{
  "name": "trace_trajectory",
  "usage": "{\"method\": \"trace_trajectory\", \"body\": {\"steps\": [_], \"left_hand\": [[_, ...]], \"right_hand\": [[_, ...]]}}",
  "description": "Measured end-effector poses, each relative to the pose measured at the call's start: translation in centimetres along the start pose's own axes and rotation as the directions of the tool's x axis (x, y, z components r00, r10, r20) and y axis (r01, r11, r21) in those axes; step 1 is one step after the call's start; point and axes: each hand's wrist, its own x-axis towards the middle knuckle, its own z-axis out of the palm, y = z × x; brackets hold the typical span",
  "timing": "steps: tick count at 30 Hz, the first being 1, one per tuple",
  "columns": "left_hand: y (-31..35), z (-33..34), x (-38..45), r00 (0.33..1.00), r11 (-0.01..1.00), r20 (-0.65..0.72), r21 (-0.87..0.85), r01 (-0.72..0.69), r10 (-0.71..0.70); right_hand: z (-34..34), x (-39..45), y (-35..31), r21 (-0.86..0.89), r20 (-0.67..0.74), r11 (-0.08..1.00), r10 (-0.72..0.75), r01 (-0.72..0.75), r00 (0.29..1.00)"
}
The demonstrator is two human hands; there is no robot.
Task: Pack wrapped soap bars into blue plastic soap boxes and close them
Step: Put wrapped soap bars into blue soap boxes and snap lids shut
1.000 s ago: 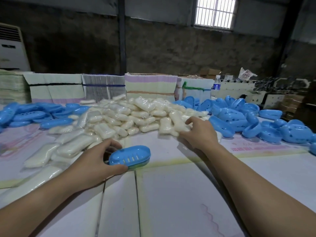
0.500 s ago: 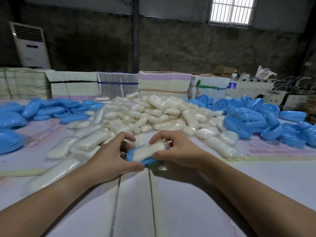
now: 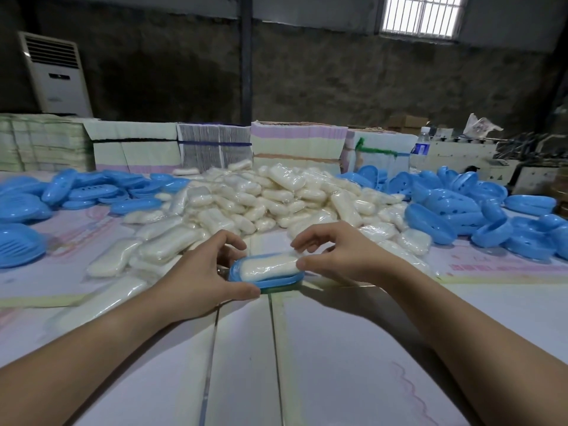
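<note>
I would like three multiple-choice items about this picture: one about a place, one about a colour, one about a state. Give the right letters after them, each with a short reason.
1. Where does the white upright air conditioner stand?
A. back left
B. back right
C. on the table

2. What colour is the open plastic soap box between the hands?
A. green
B. blue
C. red

3. What state is the wrapped white soap bar in?
A. lying in the box, no lid on
B. unwrapped
C. on the floor

Answers:
1 A, it stands by the left wall.
2 B, its rim is blue.
3 A, the left hand grips the box and the right hand touches the bar's end.
</note>
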Motion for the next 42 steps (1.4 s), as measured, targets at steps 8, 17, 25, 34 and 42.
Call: {"method": "trace_trajectory", "body": {"steps": [8,17,25,34,42], "left_hand": [[-0.2,0.1,0.1,1.0,1.0,-0.003,-0.023,-0.006,0.006],[-0.1,0.3,0.2,0.999,0.997,-0.003,-0.068,-0.036,0.036],[-1.2,0.4,0.4,0.995,0.993,0.015,-0.069,-0.093,0.095],[-2.4,0.7,0.8,0.989,0.986,0.008,-0.083,-0.144,0.145],[-2.2,0.6,0.9,0.989,0.986,0.016,-0.082,-0.148,0.149]], "right_hand": [[1.3,0.4,0.0,-0.072,-0.032,0.997,-0.016,0.014,0.999],[-3.3,1.0,1.1,0.046,-0.365,0.997,0.069,-0.056,0.929],[-10.1,-0.6,11.1,-0.383,-0.636,0.698,0.276,-0.605,0.72],[-10.0,-0.9,12.1,-0.333,-0.568,0.719,0.364,-0.61,0.738],[-8.9,-0.7,7.6,-0.326,-0.653,0.897,0.014,-0.298,0.757]]}}
